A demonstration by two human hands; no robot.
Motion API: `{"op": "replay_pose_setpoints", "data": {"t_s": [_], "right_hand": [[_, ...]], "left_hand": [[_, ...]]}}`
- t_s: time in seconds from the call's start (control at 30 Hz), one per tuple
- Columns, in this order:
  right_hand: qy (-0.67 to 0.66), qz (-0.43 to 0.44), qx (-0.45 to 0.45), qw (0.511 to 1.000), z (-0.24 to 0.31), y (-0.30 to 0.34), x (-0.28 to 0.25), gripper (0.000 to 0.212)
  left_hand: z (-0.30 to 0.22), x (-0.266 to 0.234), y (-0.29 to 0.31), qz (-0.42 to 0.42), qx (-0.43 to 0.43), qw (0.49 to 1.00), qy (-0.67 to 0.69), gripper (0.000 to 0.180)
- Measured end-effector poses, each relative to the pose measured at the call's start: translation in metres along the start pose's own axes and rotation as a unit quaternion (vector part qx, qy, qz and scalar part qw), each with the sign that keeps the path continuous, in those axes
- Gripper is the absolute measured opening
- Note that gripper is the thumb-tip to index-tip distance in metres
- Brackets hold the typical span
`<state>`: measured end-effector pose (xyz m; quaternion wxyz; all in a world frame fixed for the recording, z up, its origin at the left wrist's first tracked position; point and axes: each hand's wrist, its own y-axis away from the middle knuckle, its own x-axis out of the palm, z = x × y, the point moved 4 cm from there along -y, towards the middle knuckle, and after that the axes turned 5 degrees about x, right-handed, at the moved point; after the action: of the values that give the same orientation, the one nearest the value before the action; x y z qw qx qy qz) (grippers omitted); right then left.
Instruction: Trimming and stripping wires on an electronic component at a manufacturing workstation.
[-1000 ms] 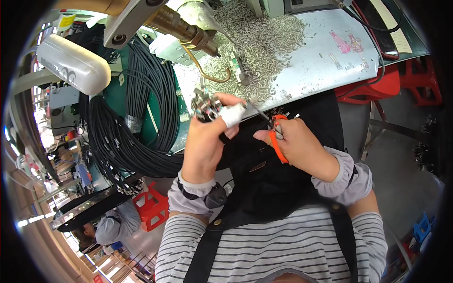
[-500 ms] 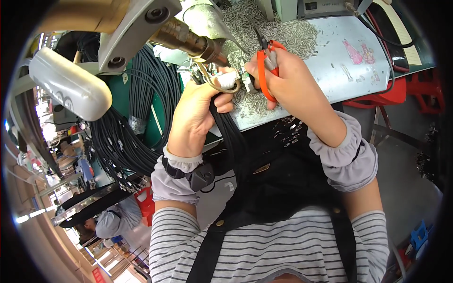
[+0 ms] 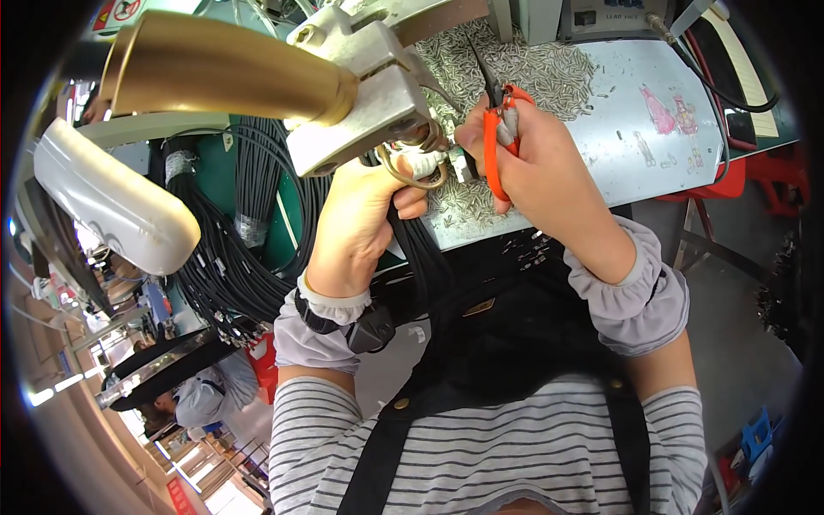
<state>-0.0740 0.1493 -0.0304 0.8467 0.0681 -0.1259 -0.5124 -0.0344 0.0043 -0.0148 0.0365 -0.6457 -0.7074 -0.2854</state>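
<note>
My left hand [image 3: 356, 210] is closed round a bundle of black cables [image 3: 421, 253], which hang down over my dark apron. A white band or wrap shows at its fingertips, beside a bent metal loop; the cable ends there are partly hidden under a grey metal clamp [image 3: 365, 124]. The clamp carries a thick gold cylinder [image 3: 223, 73]. My right hand [image 3: 536, 154] grips pliers [image 3: 498, 142] with orange-red handles, their dark pointed jaws facing away from me. Its thumb and forefinger are close to a small metal piece [image 3: 464, 165] beside the left fingertips.
Many small silvery pins [image 3: 541, 73] lie heaped on the pale metal worktop [image 3: 614, 154]. Bundles of black cables [image 3: 227, 275] hang and lie at the left, near a white rounded lamp-like head [image 3: 116, 197]. A grey box unit [image 3: 609, 19] stands at the back.
The gold cylinder and its clamp have moved right and down, now covering part of the left fingertips. Both hands keep their holds, almost in place. The view has shifted slightly.
</note>
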Motion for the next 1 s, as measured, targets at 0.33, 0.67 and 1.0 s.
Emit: {"op": "replay_pose_setpoints", "data": {"t_s": [0.33, 0.67, 1.0], "right_hand": [[-0.024, 0.012, -0.003, 1.0, 0.001, 0.01, 0.0, 0.011], [0.36, -0.199, -0.315, 0.855, 0.03, 0.065, -0.009, 0.009], [0.244, -0.063, -0.232, 0.94, 0.011, 0.066, 0.005, 0.017]], "left_hand": [[0.001, 0.001, 0.01, 0.008, 0.017, 0.999, -0.044, 0.022], [0.02, 0.017, 0.064, -0.002, 0.106, 0.979, -0.175, 0.02], [0.032, 0.018, 0.071, 0.001, 0.121, 0.992, -0.035, 0.022]]}}
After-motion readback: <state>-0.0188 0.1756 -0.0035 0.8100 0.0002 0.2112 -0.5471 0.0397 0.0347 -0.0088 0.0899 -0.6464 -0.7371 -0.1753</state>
